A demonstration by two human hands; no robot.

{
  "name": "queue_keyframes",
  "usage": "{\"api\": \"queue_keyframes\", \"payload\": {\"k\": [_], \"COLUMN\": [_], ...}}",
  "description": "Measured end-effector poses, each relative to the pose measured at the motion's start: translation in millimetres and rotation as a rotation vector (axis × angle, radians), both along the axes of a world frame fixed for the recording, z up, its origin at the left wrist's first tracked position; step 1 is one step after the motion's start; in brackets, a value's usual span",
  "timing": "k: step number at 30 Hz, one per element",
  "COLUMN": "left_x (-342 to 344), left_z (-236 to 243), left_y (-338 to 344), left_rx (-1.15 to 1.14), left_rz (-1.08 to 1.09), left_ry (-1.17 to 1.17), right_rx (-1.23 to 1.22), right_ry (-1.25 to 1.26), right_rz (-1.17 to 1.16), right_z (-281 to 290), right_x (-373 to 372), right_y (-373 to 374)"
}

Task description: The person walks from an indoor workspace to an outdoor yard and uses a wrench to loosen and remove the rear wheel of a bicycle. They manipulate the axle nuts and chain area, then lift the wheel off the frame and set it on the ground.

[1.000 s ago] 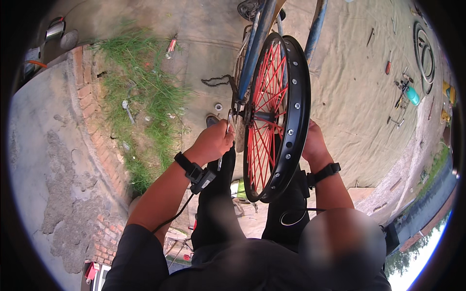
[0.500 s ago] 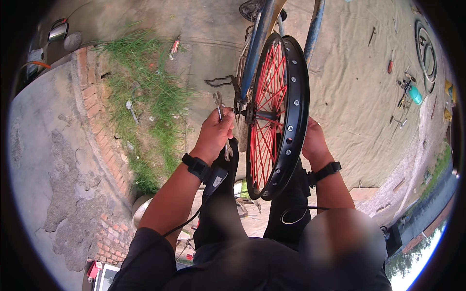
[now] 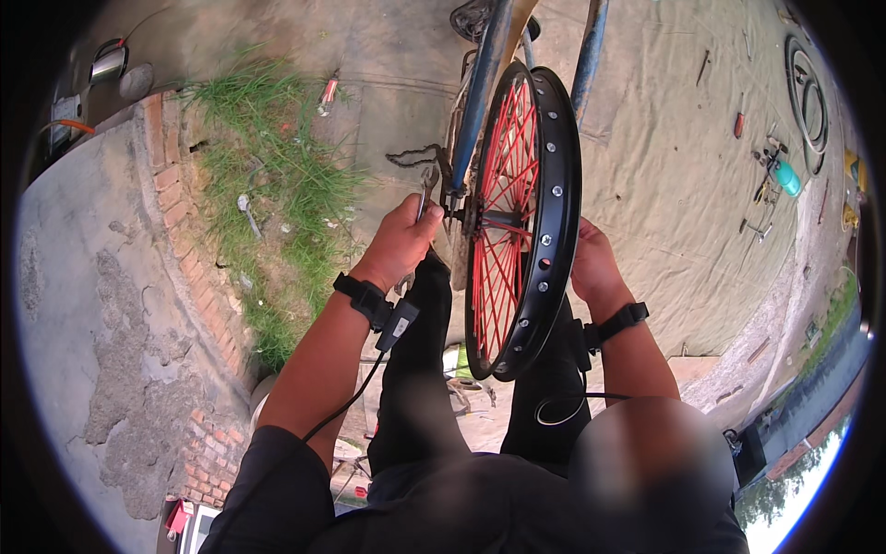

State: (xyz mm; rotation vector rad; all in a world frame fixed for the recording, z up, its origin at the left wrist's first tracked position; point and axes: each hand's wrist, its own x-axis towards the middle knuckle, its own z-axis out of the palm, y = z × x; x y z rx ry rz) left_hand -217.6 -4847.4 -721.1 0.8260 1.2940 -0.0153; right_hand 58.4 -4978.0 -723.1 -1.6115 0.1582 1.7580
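Observation:
A bicycle wheel (image 3: 558,208) with a wide black rim and red spokes stands upright between my hands, with no tyre on it. Its axle end (image 3: 452,213) sits at the tip of a worn blue frame tube (image 3: 475,115). My left hand (image 3: 403,242) is closed around a wrench (image 3: 427,185), whose upper jaw points up beside the axle end; whether it touches the axle I cannot tell. On the wheel's other side, my right hand (image 3: 597,263) has its fingers curled close to the rim, partly hidden by it. A dark chain (image 3: 415,157) hangs loose near the frame.
Beyond the wheel, a tan ground sheet (image 3: 674,185) carries scattered tools, a turquoise bottle (image 3: 787,178), a screwdriver (image 3: 739,125) and a black tyre (image 3: 805,102). Left lies grass (image 3: 277,185) with another wrench (image 3: 247,212), beside a brick edge (image 3: 169,189).
My left hand has shifted slightly and turned the wrench, bringing its upper jaw right toward the axle and its lower end left. The wheel has moved slightly left in view.

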Motion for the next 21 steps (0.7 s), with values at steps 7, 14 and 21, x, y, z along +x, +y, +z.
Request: {"api": "queue_keyframes", "payload": {"k": [7, 14, 21], "left_x": [3.0, 6.6, 2.1], "left_z": [-5.0, -0.3, -19.4], "left_y": [-0.2, 0.8, -6.2], "left_rx": [-0.143, -0.071, -0.077], "left_rz": [0.111, 0.113, 0.083], "left_ry": [-0.013, -0.014, 0.048], "right_rx": [0.027, 0.03, 0.025], "right_ry": [0.011, 0.006, -0.003], "right_rz": [0.003, 0.005, 0.003], "right_z": [-4.5, -8.8, -7.2], "right_x": [1.1, 1.9, 0.2], "right_y": [-3.0, -6.4, -5.2]}}
